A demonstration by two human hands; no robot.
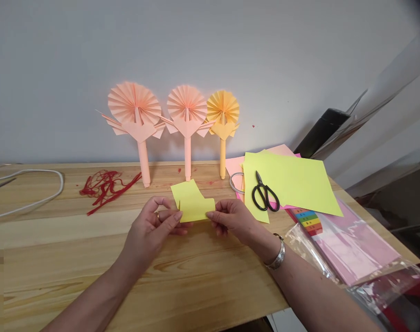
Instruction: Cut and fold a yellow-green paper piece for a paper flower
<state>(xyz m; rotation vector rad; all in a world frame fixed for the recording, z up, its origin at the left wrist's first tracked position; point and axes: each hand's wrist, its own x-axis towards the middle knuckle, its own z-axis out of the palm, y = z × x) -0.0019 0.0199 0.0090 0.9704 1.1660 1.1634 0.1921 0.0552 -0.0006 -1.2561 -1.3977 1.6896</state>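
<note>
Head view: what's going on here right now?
The person's left hand and right hand hold a small yellow-green paper between them, over the wooden table. Beyond it, three paper fans on stems stand by the wall. Black scissors lie on paper sheets to the right, red threads to the left.

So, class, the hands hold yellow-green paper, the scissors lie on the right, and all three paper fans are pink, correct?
Not all: the head view shows two pink fans, but the rightmost fan is yellow-orange. The left hand and right hand hold yellow-green paper, with scissors on the right.
</note>
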